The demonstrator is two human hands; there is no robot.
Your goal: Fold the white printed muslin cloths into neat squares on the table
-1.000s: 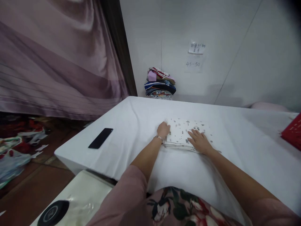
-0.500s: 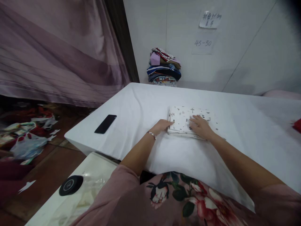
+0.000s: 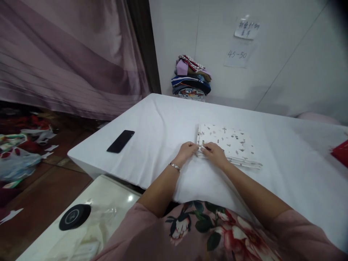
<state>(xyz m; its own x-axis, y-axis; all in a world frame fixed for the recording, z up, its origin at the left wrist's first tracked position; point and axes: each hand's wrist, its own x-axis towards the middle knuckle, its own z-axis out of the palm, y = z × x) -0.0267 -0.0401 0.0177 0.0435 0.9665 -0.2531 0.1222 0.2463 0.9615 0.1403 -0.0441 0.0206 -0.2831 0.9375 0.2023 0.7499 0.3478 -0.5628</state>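
Note:
A folded white cloth with small dark prints (image 3: 231, 143) lies flat on the white-covered table (image 3: 285, 174). My left hand (image 3: 187, 150) and my right hand (image 3: 214, 153) meet at the cloth's near left corner, with the fingers pinching its edge. A bracelet circles my left wrist. Most of the cloth's top face shows uncovered beyond my hands.
A black phone (image 3: 121, 141) lies near the table's left edge. A stack of folded clothes (image 3: 191, 81) stands against the wall behind the table. Something red (image 3: 339, 152) sits at the right edge. A black round disc (image 3: 74, 216) rests on a pale surface below left. Bags litter the floor (image 3: 19, 159).
My right hand has slid off the cloth's top to its near left corner. My left hand has moved down from the left edge to meet it there.

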